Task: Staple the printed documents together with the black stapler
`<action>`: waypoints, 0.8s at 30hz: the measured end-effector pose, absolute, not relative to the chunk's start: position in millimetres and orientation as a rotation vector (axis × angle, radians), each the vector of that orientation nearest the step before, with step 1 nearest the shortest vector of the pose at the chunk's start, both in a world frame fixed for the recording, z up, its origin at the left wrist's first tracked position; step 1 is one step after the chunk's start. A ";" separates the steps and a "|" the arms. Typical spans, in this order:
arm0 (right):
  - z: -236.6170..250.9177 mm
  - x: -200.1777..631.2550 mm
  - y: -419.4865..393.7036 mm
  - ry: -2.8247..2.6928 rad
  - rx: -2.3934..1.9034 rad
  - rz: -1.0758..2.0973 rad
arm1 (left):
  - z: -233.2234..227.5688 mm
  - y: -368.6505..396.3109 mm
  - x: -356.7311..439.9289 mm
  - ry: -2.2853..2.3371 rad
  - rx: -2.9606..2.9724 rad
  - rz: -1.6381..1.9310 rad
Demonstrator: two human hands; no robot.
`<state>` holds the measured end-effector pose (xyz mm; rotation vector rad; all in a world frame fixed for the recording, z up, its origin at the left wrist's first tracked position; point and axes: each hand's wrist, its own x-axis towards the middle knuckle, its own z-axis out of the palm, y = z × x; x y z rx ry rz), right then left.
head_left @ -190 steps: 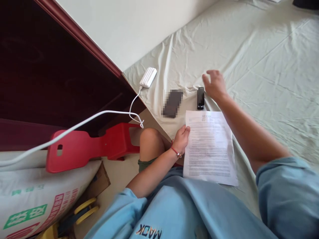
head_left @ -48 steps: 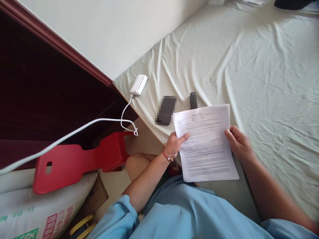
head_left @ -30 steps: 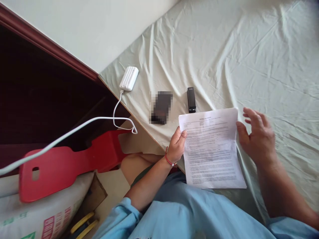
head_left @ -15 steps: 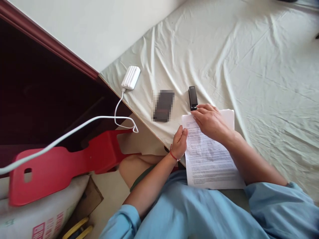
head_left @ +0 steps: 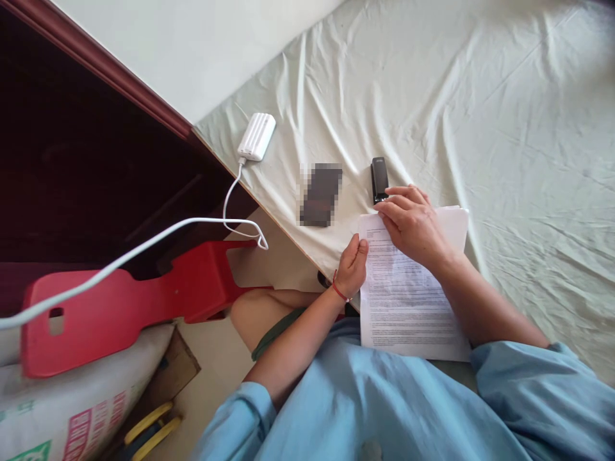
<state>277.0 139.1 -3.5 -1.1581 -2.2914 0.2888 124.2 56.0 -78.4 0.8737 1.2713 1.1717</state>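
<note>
- Your left hand (head_left: pixel 352 266) is pinching the white printed paper sheets' (head_left: pixel 410 301) left edge, steadying them at centre frame.
- Your right hand (head_left: pixel 413 221) is pressing open-fingered on their top corner beside the small black stapler (head_left: pixel 379 179), keeping pages aligned.

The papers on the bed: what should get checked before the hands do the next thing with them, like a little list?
1. Left hand steadies the papers at their left edge: ok.
2. Right hand rests on the top left corner of the papers: ok.
3. Stapler close to the right hand's fingertips: ok; whether they touch it, cannot tell.
4. Sheets lined up: cannot tell, though a second edge peeks out at the top right corner.
5. Papers fully on the bed sheet: not ok, the near end hangs over the lap.
6. Phone and power bank lying away from the papers: ok.
</note>
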 end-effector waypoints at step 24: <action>-14.4 273.5 138.4 -2.341 -1.042 0.282 | -80.6 56.8 125.0 1.197 0.941 1.244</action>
